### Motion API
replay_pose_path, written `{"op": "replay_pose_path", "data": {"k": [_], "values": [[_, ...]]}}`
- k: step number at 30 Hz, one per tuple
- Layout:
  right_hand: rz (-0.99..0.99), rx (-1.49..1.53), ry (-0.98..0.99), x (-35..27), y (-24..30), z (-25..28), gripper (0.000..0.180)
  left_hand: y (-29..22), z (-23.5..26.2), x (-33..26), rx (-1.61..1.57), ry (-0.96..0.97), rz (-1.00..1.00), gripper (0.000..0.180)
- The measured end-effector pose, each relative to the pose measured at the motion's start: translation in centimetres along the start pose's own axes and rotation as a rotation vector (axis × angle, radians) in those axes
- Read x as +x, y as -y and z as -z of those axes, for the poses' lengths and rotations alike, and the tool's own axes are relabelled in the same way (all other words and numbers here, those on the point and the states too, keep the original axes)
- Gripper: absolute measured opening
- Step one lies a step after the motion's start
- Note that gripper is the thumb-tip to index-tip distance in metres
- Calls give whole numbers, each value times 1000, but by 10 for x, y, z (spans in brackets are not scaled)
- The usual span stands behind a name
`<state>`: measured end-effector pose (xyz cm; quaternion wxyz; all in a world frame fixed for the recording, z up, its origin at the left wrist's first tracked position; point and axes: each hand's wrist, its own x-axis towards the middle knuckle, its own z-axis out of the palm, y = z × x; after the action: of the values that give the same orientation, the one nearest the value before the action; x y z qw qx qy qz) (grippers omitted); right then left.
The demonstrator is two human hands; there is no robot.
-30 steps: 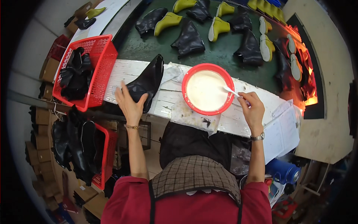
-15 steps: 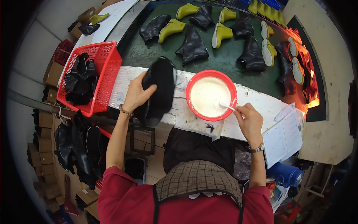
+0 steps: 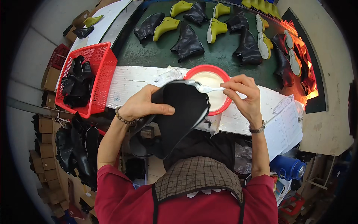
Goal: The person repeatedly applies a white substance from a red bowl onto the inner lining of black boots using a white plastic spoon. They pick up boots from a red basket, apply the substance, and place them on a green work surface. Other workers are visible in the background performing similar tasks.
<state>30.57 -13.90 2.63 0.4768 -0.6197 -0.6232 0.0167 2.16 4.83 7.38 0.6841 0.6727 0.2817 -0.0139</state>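
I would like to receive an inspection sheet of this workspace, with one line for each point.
Surface: white bench, worn and marked.
Job's things: black boot, sole turned up; small white applicator at its edge; red bowl with off-white liquid.
Clutter: papers at right; red basket of black pieces at left.
Grippers: bare hands; left hand grips the boot, right hand pinches the applicator.
Cables: nothing seen for certain.
Surroundings: green surface bearing black boots and yellow shoe-shaped pieces; orange glow at right; cardboard boxes at left.
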Motion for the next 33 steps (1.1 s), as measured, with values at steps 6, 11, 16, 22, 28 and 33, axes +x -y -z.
{"op": "replay_pose_path", "data": {"k": [6,11,16,22,28,33], "values": [[-61,-4,-79,-22,19,-15,22,5,-7,-7,-21,-363,-187,26],[-56,43,-35,-22,14,-15,20,6,4,-7,-21,-191,-137,28],[99,27,64,16,5,-11,16,7,16,2,114,154,-79,34],[66,168,91,41,4,-26,19,8,10,15,549,-17,-406,53],[-268,-404,219,-23,-21,-7,10,80,38,43,524,-661,-348,84],[-173,-653,200,-45,-18,-14,9,120,21,32,815,-602,-293,124]]}}
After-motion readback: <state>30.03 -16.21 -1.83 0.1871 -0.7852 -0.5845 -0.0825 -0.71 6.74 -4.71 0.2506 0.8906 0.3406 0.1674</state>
